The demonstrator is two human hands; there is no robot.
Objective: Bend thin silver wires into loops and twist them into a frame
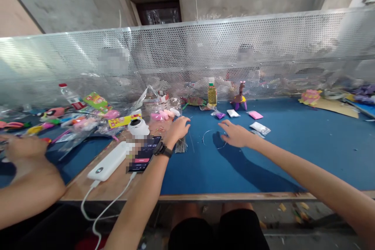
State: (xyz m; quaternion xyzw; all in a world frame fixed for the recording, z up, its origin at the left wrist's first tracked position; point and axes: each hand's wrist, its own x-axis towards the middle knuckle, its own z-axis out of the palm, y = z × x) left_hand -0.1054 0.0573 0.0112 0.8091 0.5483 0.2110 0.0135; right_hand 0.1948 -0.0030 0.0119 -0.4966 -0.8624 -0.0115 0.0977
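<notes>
My left hand (pixel 177 129), with a dark watch (pixel 163 149) on its wrist, hovers by a bundle of thin wires (pixel 181 146) on the blue table mat. Its fingers are loosely bent and a little apart, with nothing plainly held. A single straight wire (pixel 191 141) lies just right of the bundle. Over the mat, my right hand (pixel 236 134) has its fingers spread apart and reaches left. Beside its fingertips is a thin wire bent in a loop (pixel 204 136). Beyond the hands lie small packets: purple (pixel 219 115), white (pixel 233 113) and pink (pixel 256 115).
A phone (pixel 145 156) and a white power bank (pixel 109 163) with cables lie at left. Behind them stands a white camera-like device (pixel 138 128). An oil bottle (pixel 211 93) and a clay giraffe-like figure (pixel 240 97) stand near the perforated metal screen (pixel 202 47). A co-worker's arm (pixel 29 172) rests at far left.
</notes>
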